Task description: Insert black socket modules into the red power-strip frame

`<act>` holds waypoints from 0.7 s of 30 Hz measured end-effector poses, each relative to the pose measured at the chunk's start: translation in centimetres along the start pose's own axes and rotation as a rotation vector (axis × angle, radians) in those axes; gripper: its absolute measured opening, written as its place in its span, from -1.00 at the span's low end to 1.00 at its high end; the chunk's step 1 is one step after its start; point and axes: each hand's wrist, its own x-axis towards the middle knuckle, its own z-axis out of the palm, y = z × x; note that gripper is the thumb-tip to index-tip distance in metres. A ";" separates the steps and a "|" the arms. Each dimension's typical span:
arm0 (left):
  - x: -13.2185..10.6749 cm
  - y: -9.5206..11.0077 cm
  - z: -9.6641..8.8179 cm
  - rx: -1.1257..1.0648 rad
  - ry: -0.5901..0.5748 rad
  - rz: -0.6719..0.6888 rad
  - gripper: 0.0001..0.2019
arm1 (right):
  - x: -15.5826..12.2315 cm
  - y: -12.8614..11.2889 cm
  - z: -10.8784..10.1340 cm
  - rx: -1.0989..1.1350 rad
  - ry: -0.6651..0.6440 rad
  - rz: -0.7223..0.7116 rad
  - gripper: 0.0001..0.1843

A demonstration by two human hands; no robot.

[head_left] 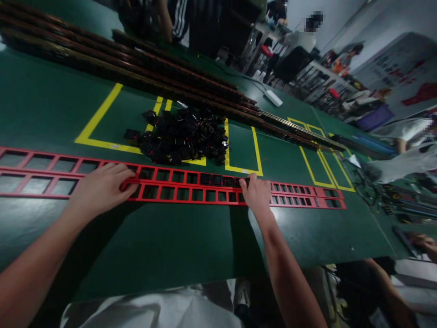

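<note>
A long red frame point(167, 193) with two rows of rectangular openings lies across the green table. My left hand point(102, 187) is closed around its rails left of the middle, thumb and fingers meeting over the red plastic. Several black socket modules point(216, 180) sit side by side in the far row. At the right end of these, my right hand point(258, 193) has its fingers curled over the frame, closed on a black socket point(241, 182) that they partly cover. Beyond the frame lies a heap of loose black sockets point(186, 136).
Long dark metal rails point(143, 75) run diagonally along the far side of the table point(164, 255). Yellow tape point(261, 159) marks rectangles on the green surface. A white power strip point(273, 98) lies behind the rails. Other people sit or stand at the far side and right.
</note>
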 end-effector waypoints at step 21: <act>0.2 0.6 -0.3 -0.148 0.055 0.039 -0.78 | 0.9 1.6 -1.4 -0.191 -0.132 -0.265 -0.57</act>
